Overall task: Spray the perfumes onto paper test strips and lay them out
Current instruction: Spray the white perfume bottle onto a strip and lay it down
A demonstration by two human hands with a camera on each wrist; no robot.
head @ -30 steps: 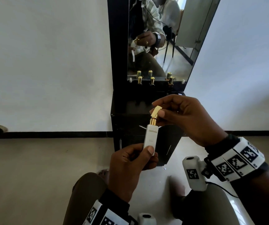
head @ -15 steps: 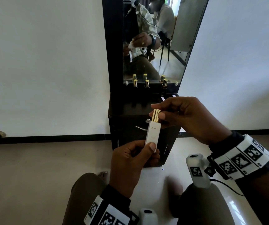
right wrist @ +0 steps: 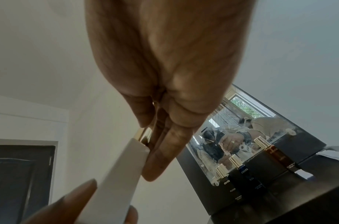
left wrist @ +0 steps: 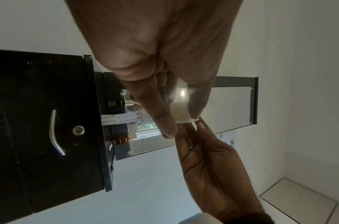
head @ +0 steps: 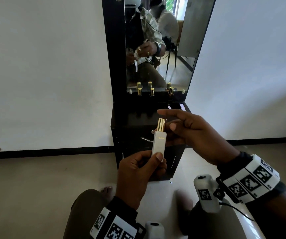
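The left hand [head: 138, 176] has its grip closed around the base of an upright white perfume bottle [head: 158, 145], gold cap [head: 161, 125] on, before the black desk [head: 133, 118]; the right hand [head: 195, 135] hovers beside the cap, grip loosened, fingers spread, holding nothing

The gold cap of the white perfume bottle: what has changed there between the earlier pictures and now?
The right hand let go of the gold cap; its fingers opened and now sit just beside it. The cap stayed on the white perfume bottle, which the left hand still grips upright at its base.
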